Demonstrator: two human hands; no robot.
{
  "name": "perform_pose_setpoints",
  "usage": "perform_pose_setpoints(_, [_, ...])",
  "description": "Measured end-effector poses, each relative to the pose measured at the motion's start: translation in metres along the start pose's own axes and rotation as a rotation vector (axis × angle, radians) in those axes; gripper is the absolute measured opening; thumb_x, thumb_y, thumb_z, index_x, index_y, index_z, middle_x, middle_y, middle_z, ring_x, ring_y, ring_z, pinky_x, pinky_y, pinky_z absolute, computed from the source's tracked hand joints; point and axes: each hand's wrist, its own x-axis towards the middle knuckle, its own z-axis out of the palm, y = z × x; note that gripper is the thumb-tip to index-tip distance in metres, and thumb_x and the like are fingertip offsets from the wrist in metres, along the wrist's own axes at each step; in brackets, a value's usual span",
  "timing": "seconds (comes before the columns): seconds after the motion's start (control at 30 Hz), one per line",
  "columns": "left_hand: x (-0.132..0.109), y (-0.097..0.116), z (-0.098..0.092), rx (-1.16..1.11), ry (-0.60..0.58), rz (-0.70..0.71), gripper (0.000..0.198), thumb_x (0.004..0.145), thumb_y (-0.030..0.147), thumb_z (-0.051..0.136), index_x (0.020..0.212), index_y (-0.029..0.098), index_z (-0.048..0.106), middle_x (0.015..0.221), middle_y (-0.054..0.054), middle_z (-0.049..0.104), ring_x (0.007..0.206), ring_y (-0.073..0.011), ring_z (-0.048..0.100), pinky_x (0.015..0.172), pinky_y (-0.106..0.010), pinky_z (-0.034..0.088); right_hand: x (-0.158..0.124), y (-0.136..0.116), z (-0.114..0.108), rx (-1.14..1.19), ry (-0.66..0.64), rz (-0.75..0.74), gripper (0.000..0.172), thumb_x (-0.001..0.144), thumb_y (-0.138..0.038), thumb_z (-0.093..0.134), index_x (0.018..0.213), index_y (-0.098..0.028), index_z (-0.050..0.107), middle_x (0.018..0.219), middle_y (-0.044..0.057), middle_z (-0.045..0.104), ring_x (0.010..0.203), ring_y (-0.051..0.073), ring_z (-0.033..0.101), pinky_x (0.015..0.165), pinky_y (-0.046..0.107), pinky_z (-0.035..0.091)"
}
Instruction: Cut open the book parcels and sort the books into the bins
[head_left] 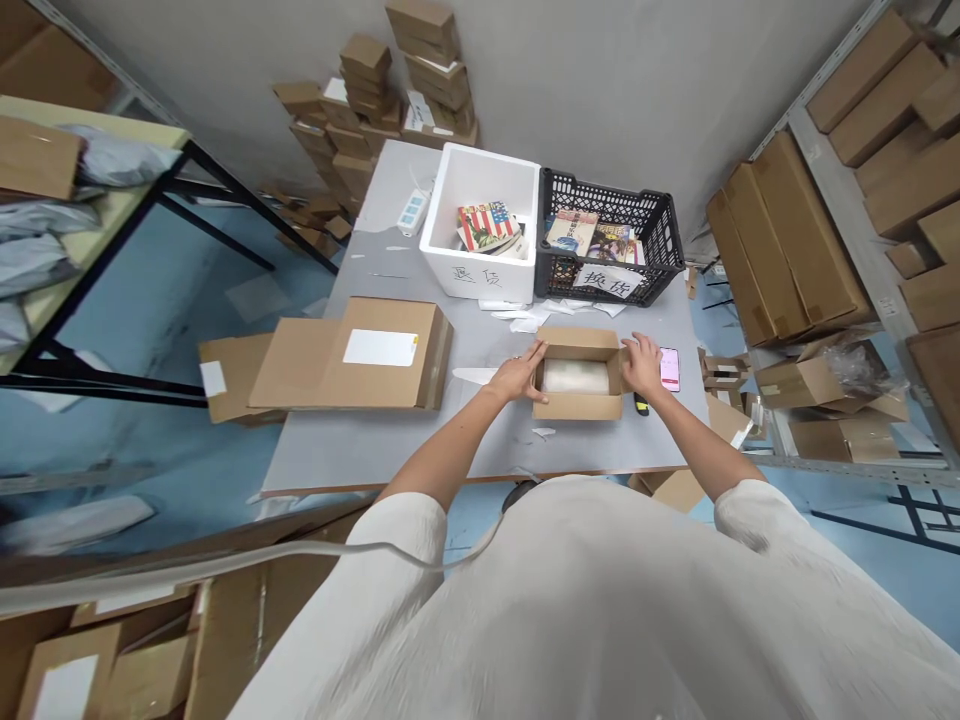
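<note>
A small cardboard box (577, 407) stands on the table with its top flaps raised. Inside it lies a whitish wrapped item (576, 376); what it contains cannot be made out. My left hand (521, 376) grips the box's left side, its thumb near the front corner and its fingers toward the back. On the opposite side, my right hand (640, 364) has its fingers curled on the right flap. Close by my right hand lie a phone (670, 370) with a lit pinkish screen and a black and yellow box cutter (641, 404), partly covered by the wrist.
A larger cardboard box (375, 365) occupies the grey table's (330, 450) left side. Behind are a white foam bin (480, 275) and a black crate (660, 260), both holding books. Paper scraps (525, 318) and a power strip (413, 212) lie about. Shelves (885, 290) flank the right.
</note>
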Motion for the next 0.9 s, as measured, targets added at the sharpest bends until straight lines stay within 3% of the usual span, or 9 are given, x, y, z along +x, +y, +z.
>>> perform_pose_setpoints(0.07, [-0.002, 0.000, 0.000, -0.009, -0.001, 0.000, 0.154, 0.072, 0.072, 0.098, 0.189, 0.029, 0.008, 0.195, -0.022, 0.011, 0.152, -0.0452, 0.064, 0.112, -0.043, 0.054, 0.009, -0.025, -0.008, -0.068, -0.022, -0.159, 0.063, 0.093, -0.017, 0.056, 0.154, -0.019, 0.069, 0.178, 0.019, 0.049, 0.168, 0.045, 0.031, 0.135, 0.069, 0.025])
perform_pose_setpoints(0.17, [-0.004, 0.001, 0.000, -0.021, 0.000, -0.002, 0.156, 0.073, 0.069, 0.098, 0.189, 0.028, 0.002, 0.195, -0.022, 0.011, 0.153, -0.0447, 0.064, 0.112, -0.042, 0.054, 0.023, -0.066, -0.004, -0.107, -0.247, -0.412, 0.057, 0.098, -0.015, 0.055, 0.152, -0.019, 0.072, 0.161, 0.020, 0.065, 0.153, 0.043, 0.050, 0.130, 0.063, 0.033])
perform_pose_setpoints(0.27, [-0.005, 0.002, 0.000, -0.022, 0.000, -0.010, 0.160, 0.072, 0.069, 0.099, 0.189, 0.026, -0.001, 0.194, -0.023, 0.013, 0.152, -0.0451, 0.065, 0.112, -0.042, 0.054, 0.033, -0.098, 0.019, -0.182, -0.506, -0.573, 0.052, 0.100, -0.013, 0.054, 0.147, -0.019, 0.077, 0.149, 0.018, 0.073, 0.138, 0.038, 0.062, 0.121, 0.054, 0.045])
perform_pose_setpoints(0.33, [-0.005, 0.003, 0.001, -0.019, -0.001, -0.008, 0.160, 0.073, 0.070, 0.098, 0.189, 0.026, -0.003, 0.194, -0.023, 0.013, 0.151, -0.0449, 0.066, 0.113, -0.042, 0.054, 0.038, -0.110, 0.039, -0.272, -0.598, -0.617, 0.047, 0.100, -0.013, 0.057, 0.140, -0.019, 0.080, 0.146, 0.019, 0.074, 0.134, 0.039, 0.065, 0.117, 0.053, 0.049])
perform_pose_setpoints(0.6, [-0.009, 0.009, 0.004, -0.018, -0.005, -0.015, 0.162, 0.075, 0.072, 0.097, 0.189, 0.023, -0.007, 0.194, -0.026, 0.007, 0.148, -0.0480, 0.068, 0.114, -0.043, 0.053, 0.063, -0.110, 0.105, -0.427, -0.656, -0.710, 0.048, 0.102, -0.021, 0.068, 0.149, -0.017, 0.074, 0.155, 0.022, 0.070, 0.140, 0.039, 0.064, 0.118, 0.051, 0.051])
perform_pose_setpoints(0.73, [-0.012, 0.008, 0.005, -0.025, -0.017, -0.003, 0.166, 0.074, 0.076, 0.096, 0.188, 0.021, -0.012, 0.193, -0.029, 0.002, 0.150, -0.0481, 0.066, 0.114, -0.043, 0.052, 0.069, -0.106, 0.126, -0.569, -0.661, -0.881, 0.044, 0.105, -0.018, 0.063, 0.148, -0.015, 0.074, 0.156, 0.022, 0.071, 0.142, 0.037, 0.061, 0.117, 0.047, 0.050])
perform_pose_setpoints(0.9, [-0.013, 0.004, 0.009, -0.033, -0.009, 0.014, 0.163, 0.076, 0.074, 0.095, 0.188, 0.020, -0.011, 0.193, -0.028, 0.005, 0.152, -0.0469, 0.065, 0.113, -0.042, 0.053, 0.071, -0.101, 0.145, -0.553, -0.675, -0.928, 0.037, 0.103, -0.017, 0.067, 0.138, -0.017, 0.080, 0.146, 0.019, 0.078, 0.141, 0.035, 0.060, 0.121, 0.046, 0.047])
